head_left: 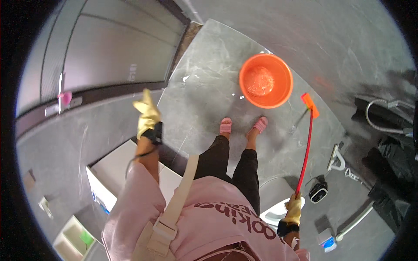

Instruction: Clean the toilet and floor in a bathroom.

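My right hand (294, 209), in a yellow glove, is closed around the end of a long red pole (305, 152). An orange flat head (310, 105) at the pole's far end is down by the grey tiled floor; whether it has bristles I cannot make out. To the right of that head's left neighbour, the floor, stands an orange basin (285, 85) with some water in it, apart from the pole. My left hand (147, 115), also in a yellow glove, is held out with fingers spread and nothing in it, near the frosted door.
The frosted door (126, 48) with a pink thing (65, 98) on its handle is at left. A white toilet (278, 213) is beside my right leg. A white cabinet (117, 169) stands under my left arm. Shower hose (379, 117) and dark bags (392, 161) are at right. Wet spots shine on the floor.
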Demonstrator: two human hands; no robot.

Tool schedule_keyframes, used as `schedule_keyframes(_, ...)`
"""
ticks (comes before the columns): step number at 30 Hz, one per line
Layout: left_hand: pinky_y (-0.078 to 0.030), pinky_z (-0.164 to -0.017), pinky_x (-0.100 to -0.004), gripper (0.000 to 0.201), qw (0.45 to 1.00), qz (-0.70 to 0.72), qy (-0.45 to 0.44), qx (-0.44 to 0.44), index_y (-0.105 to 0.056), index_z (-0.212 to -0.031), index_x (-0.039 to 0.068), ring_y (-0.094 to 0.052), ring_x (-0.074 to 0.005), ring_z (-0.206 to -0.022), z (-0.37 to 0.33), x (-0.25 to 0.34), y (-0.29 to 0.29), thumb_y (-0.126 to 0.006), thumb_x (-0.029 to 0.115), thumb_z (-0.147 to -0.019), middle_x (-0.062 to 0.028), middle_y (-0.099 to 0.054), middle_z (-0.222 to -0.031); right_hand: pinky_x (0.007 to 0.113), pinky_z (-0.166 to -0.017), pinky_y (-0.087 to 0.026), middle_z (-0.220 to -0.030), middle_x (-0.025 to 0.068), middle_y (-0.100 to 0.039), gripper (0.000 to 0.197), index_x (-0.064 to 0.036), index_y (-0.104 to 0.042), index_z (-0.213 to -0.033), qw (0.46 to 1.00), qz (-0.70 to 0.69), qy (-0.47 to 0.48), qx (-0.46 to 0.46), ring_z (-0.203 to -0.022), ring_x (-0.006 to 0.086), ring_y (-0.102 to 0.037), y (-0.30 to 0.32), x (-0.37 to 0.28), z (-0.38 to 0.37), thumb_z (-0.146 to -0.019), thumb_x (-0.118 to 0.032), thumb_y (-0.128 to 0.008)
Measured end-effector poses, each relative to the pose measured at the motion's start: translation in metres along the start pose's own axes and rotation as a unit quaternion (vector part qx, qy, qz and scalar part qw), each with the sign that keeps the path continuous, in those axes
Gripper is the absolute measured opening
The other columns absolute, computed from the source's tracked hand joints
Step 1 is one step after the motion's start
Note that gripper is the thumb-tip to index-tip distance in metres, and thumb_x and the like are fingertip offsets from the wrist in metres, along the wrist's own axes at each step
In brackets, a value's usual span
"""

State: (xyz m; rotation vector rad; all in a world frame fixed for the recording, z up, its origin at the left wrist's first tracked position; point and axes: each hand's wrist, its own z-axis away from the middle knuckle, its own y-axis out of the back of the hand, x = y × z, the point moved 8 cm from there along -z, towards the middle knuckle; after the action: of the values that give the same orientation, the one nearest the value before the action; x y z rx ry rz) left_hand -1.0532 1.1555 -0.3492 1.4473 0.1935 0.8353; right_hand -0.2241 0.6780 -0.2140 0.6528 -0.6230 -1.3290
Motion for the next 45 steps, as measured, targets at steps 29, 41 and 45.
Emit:
schedule_keyframes(29,-0.051,-0.091,-0.0478,0.046,0.947,-0.029,-0.076,0.310,-0.067,-0.116,0.002,-0.066,-0.0407,-0.107,-0.053,0.122,0.493,-0.050,0.041,-0.099,-0.0245,-0.070,-0.111,0.044,-0.066,-0.050,-0.075,0.0135,-0.066,0.033,-0.0097,-0.062,-0.122,0.944,0.065,0.309,-0.092,-0.070,0.0311,-0.067,0.028,0.059,0.007,-0.091,-0.021,-0.055)
schedule_keyframes(41,-0.054,-0.087,-0.0480,0.037,0.924,-0.103,-0.178,0.324,-0.066,-0.115,0.001,-0.068,-0.0426,-0.096,0.034,0.174,0.460,-0.051,0.028,-0.096,-0.0254,-0.070,-0.103,0.051,-0.056,-0.052,-0.085,0.0127,-0.074,0.037,-0.0174,-0.065,-0.122,0.924,0.123,0.361,-0.008,-0.071,0.0356,-0.071,0.070,0.015,0.046,-0.100,-0.043,-0.050)
schedule_keyframes(45,-0.054,-0.089,-0.0439,0.031,0.862,0.018,-0.289,0.415,-0.066,-0.116,-0.002,-0.068,-0.0403,-0.096,0.153,0.237,0.441,-0.063,0.013,-0.089,-0.0236,-0.071,-0.104,0.049,-0.060,-0.051,-0.083,0.0161,-0.072,0.035,-0.0170,-0.065,-0.122,0.928,0.196,0.303,-0.095,-0.073,0.0375,-0.070,0.106,-0.035,0.081,-0.097,-0.038,-0.052)
